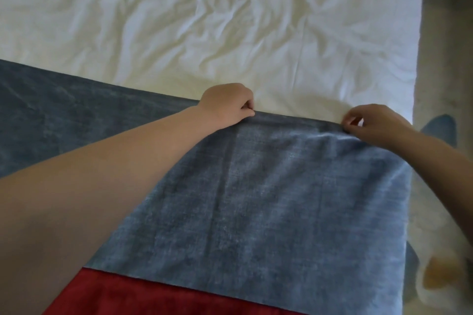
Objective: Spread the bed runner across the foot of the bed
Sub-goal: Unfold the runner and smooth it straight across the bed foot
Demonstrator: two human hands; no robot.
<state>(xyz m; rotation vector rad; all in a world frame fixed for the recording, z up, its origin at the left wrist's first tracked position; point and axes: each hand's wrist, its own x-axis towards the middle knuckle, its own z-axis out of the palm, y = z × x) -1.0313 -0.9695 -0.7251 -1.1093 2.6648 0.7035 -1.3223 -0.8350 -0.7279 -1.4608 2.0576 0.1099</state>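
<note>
Evidently soft, limp and light, the bed runner (294, 199) drapes the bed (230, 20); left hand (226, 105) pinches its far hem, right hand (371, 125) apparently likewise, the surest hold.

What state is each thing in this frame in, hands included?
bed runner, blue, lying mostly flat on the sheet, far edge held by both hands.
red band, flat against the runner's near edge.
white sheet, wrinkled, uncovered beyond the runner.
left hand, pinching the runner's far edge.
right hand, pinching the same edge farther right.
</note>
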